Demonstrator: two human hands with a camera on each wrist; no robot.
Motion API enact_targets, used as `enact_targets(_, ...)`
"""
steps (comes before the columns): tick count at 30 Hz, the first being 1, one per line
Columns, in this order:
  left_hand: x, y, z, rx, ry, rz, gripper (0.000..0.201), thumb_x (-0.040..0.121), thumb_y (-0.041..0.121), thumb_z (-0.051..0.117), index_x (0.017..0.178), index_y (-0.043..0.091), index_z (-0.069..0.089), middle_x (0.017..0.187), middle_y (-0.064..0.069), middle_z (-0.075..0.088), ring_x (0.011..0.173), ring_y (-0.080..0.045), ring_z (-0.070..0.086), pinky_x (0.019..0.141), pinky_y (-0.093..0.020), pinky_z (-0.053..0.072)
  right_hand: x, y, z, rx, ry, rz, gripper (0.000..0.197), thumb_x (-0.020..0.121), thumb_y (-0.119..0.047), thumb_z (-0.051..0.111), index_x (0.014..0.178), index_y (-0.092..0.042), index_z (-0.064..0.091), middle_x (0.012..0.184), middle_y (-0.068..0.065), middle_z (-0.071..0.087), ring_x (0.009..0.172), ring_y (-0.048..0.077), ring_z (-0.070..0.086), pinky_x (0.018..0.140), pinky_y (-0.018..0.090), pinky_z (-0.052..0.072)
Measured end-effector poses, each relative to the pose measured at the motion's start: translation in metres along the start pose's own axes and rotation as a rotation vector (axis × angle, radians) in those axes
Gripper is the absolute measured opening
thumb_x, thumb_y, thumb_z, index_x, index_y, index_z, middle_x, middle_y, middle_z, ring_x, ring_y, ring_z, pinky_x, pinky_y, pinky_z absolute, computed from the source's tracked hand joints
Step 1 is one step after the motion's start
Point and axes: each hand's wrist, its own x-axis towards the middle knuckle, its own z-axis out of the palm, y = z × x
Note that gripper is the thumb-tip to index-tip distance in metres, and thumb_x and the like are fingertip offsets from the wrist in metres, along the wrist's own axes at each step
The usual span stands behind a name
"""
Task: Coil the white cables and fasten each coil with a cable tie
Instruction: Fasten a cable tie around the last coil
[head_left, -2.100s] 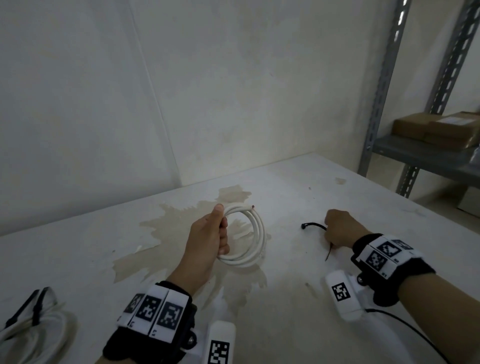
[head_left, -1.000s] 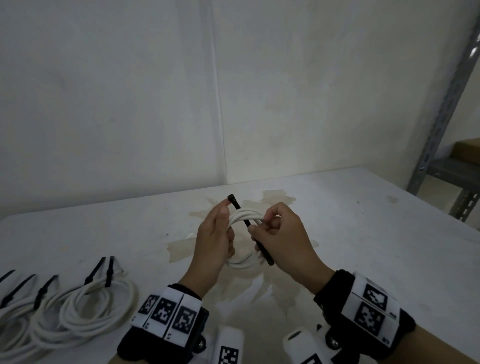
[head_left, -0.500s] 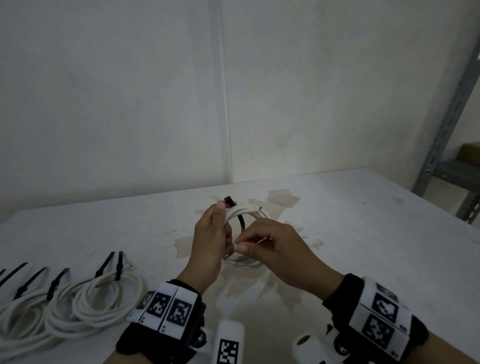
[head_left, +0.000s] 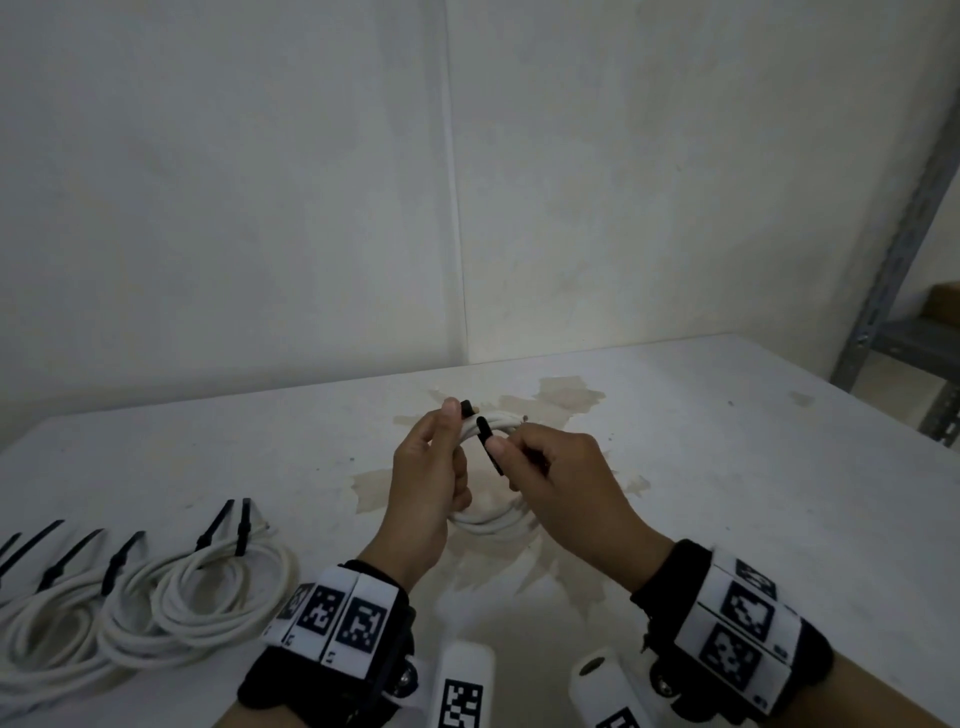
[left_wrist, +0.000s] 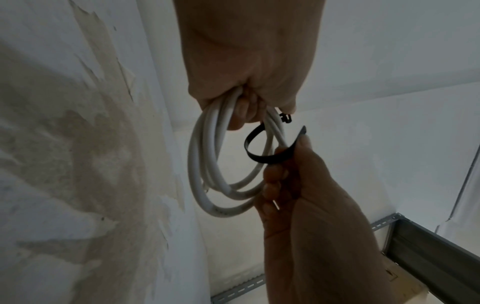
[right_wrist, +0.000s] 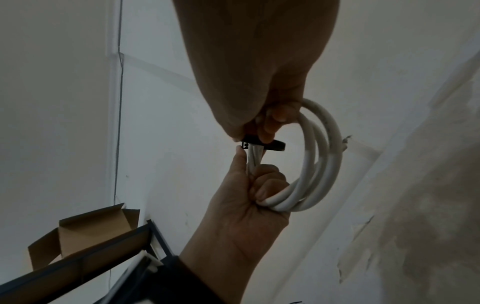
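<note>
Left hand (head_left: 427, 480) gripping white cable coil (left_wrist: 207, 174) at its top, fingers curled round the bundled strands, thumb pressing the tie's head (left_wrist: 285, 118) against them. Right hand (head_left: 566, 488) pinching tail of black cable tie (left_wrist: 262, 152) between thumb and fingertip, strap looped under the strands, tip (left_wrist: 302, 130) free and just short of the head. Coil held upright above stained bench (head_left: 727, 493), clear of the surface. Finished coils (head_left: 171, 603) with black ties lying at left on bench.

Judgement: fastening step, tail not yet threaded. Cable looks light, fairly stiff and springy, likely to fan open if grip loosens, so best held tight right beside the tie. Strap thin, flexible, smooth; pinch near tip for aiming into the head slot. Risk: tip missing the slot, or a strand slipping outside the loop.
</note>
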Motion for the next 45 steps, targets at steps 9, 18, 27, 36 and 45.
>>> enact_targets(9, -0.001, -0.003, 0.003, 0.040, 0.009, 0.012, 0.026, 0.096, 0.034, 0.043, 0.085, 0.018, 0.061, 0.042, 0.011, 0.028, 0.036, -0.004, 0.024, 0.037, -0.017, 0.024, 0.007, 0.000, 0.003, 0.000, 0.033, 0.143, 0.034, 0.087, -0.027, 0.061, 0.065, -0.002, 0.063, 0.064, 0.020, 0.060, 0.059, 0.030, 0.052, 0.055, 0.031, 0.040)
enact_targets(18, -0.002, -0.004, 0.001, 0.049, 0.020, 0.003, 0.027, 0.096, 0.033, 0.043, 0.090, 0.015, 0.062, 0.042, 0.011, 0.029, 0.036, -0.004, 0.024, 0.036, -0.017, 0.024, 0.009, -0.005, 0.006, 0.023, 0.026, 0.195, 0.032, 0.087, -0.024, 0.062, 0.062, -0.003, 0.062, 0.064, 0.021, 0.061, 0.052, 0.015, 0.043, 0.052, 0.027, 0.037)
enact_targets(27, -0.003, -0.003, -0.002, 0.069, 0.033, 0.014, 0.025, 0.096, 0.032, 0.044, 0.087, 0.016, 0.061, 0.041, 0.011, 0.029, 0.036, -0.004, 0.025, 0.037, -0.018, 0.024, 0.012, -0.007, 0.008, 0.049, 0.029, 0.204, 0.033, 0.086, -0.024, 0.062, 0.057, -0.008, 0.060, 0.053, 0.005, 0.055, 0.047, 0.006, 0.042, 0.047, 0.014, 0.032)
enact_targets(36, -0.003, 0.002, -0.005, 0.073, 0.057, 0.070, 0.020, 0.094, 0.027, 0.049, 0.087, 0.016, 0.063, 0.041, 0.009, 0.030, 0.037, -0.007, 0.023, 0.039, -0.018, 0.022, 0.017, -0.014, 0.015, 0.056, 0.057, 0.161, 0.029, 0.089, -0.026, 0.058, 0.064, -0.012, 0.060, 0.059, -0.007, 0.054, 0.055, 0.006, 0.047, 0.057, 0.015, 0.038)
enact_targets(45, -0.002, 0.017, -0.005, 0.070, 0.089, 0.134, 0.016, 0.092, 0.021, 0.052, 0.081, 0.019, 0.064, 0.037, 0.011, 0.032, 0.035, -0.005, 0.025, 0.038, -0.017, 0.024, 0.014, -0.023, 0.016, 0.181, 0.026, 0.132, 0.024, 0.090, -0.012, 0.056, 0.067, -0.020, 0.056, 0.061, -0.011, 0.051, 0.054, 0.000, 0.047, 0.053, 0.010, 0.037)
